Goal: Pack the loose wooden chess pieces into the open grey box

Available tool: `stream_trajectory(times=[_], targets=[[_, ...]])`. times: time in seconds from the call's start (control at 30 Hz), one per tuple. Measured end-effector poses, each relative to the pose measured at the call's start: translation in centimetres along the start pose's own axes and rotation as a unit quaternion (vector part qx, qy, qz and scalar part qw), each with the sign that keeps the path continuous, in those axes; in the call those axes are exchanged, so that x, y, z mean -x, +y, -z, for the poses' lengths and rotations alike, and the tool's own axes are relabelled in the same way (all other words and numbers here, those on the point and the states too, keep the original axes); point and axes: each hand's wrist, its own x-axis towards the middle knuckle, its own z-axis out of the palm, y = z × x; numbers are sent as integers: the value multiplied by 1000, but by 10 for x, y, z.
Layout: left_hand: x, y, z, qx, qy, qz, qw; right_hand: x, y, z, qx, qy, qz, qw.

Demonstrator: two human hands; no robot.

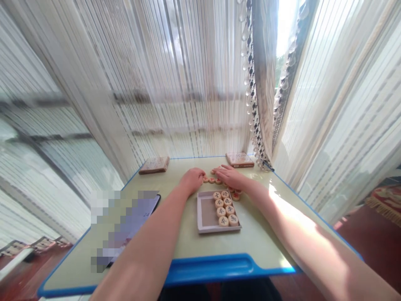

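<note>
My left hand rests knuckles-up on the pale table, fingers curled under; whether it holds anything is hidden. My right hand lies flat with fingers stretched over a loose heap of round wooden chess pieces just beyond a shallow white box. Several pieces sit in two neat rows along the right side of that box. The box's left half shows bare bottom.
A phone lies at the table's left. A brown wooden box sits at the far left corner and a red-edged box at the far right. Striped curtains hang close behind. A blue rim edges the table front.
</note>
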Motion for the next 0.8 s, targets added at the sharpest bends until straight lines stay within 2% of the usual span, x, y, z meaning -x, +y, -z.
stream_trajectory(times=[0.13, 0.33, 0.6, 0.8], targets=[[2, 0, 2, -21, 5, 1, 1000, 3, -6, 11, 1, -17, 27, 999], [2, -3, 3, -14, -15, -9, 1000, 21, -10, 19, -56, 20, -95, 994], [4, 1, 5, -15, -1, -8, 1000, 21, -11, 20, -53, 12, -127, 990], [0, -3, 6, 70, 30, 19, 997, 21, -13, 22, -56, 34, -134, 989]])
